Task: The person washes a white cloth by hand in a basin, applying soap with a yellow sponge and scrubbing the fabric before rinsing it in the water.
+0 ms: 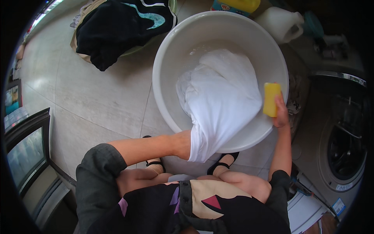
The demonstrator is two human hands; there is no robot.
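A white garment (222, 87) lies bunched in a large white plastic basin (167, 96), partly in shallow water at the far side. Its hem comes over the near rim towards me. My left hand (183, 143) reaches inside the garment from the left; the wrist shows, but the cloth hides the fingers. At the basin's right side, my right hand (282, 117) grips a yellow block (270, 99) that looks like a bar of laundry soap. The block is held just inside the right rim, apart from the cloth.
Black clothing (119, 29) with a teal swoosh is piled over a green tub at upper left. Behind the basin are a yellow bottle (242, 4) and a white jug (280, 25). A front-loading washing machine (318, 128) stands right; a dark-framed glass panel (27, 155) stands left.
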